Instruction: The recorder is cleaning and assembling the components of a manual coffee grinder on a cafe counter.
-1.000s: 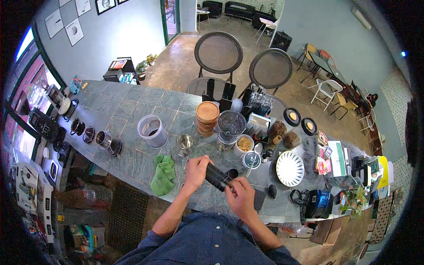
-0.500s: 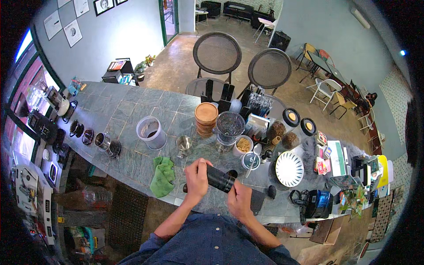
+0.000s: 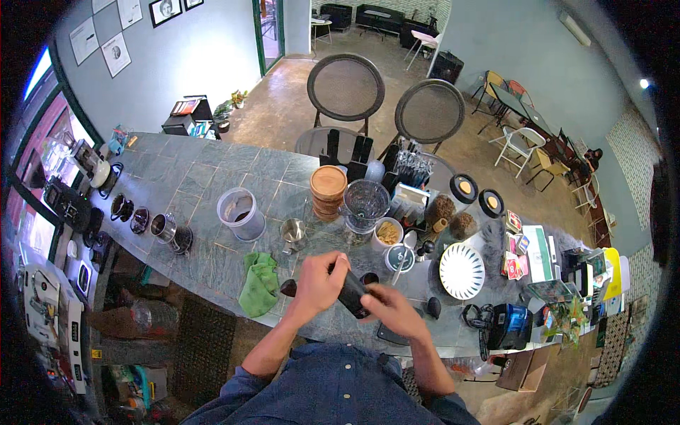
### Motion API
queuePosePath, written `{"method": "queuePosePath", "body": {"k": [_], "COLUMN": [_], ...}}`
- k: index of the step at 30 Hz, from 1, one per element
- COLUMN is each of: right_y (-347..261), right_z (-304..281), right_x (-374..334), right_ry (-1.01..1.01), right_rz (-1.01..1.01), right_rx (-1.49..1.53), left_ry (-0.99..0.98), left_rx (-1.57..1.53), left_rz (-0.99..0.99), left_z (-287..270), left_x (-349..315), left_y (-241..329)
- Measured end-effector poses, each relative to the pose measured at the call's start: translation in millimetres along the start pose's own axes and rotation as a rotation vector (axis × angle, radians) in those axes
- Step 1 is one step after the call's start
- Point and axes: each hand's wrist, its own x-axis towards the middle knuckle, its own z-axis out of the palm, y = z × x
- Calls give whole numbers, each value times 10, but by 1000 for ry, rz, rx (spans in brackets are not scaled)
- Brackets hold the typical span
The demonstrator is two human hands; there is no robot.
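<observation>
A black cylindrical hand coffee grinder (image 3: 352, 293) is held tilted above the counter's near edge. My left hand (image 3: 319, 285) is closed round its upper end, and a dark brown knob (image 3: 288, 287) shows just left of that hand. At the lower end my right hand (image 3: 394, 310), blurred by motion, has its fingers against the grinder. Just beyond stands a small dark cup (image 3: 369, 278). A green cloth (image 3: 259, 285) lies crumpled to the left, and a steel pitcher (image 3: 292, 234) stands behind my left hand. Below my right hand lies a flat black slab (image 3: 393, 334).
On the tiled counter (image 3: 202, 191) stand a clear tub (image 3: 242, 214), stacked wooden lids (image 3: 329, 185), a glass dripper (image 3: 365, 205) and a tub of brown filters (image 3: 387, 234). A striped white plate (image 3: 462, 271) and a black device (image 3: 510, 326) are at the right. Two round-backed chairs stand beyond.
The grinder has tipped more steeply, its lower end moving down and nearer. My right hand has shifted right and its hold looks looser; my left hand has risen slightly.
</observation>
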Motion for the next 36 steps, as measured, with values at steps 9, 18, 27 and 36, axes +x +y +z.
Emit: {"method": "queuePosePath", "body": {"k": [9,18,27,36], "right_y": [285,380,527,330], "right_z": [269,360,419,679], "right_x": [-6,0,-59,-286], "right_ry": [-531,-661,-614,-702], "right_rz": [216,265,346,299], "right_rx": [820,1007,944,1187], "left_ry": [-298,-402,-479,-584], "left_rx": [-202,-56,50,-302], "left_rz": [-8,4,79,137], "left_z": [-44,-174,-56,3], "left_x": [44,29,2,-121], "left_y": [-134,-60,7,-2]}}
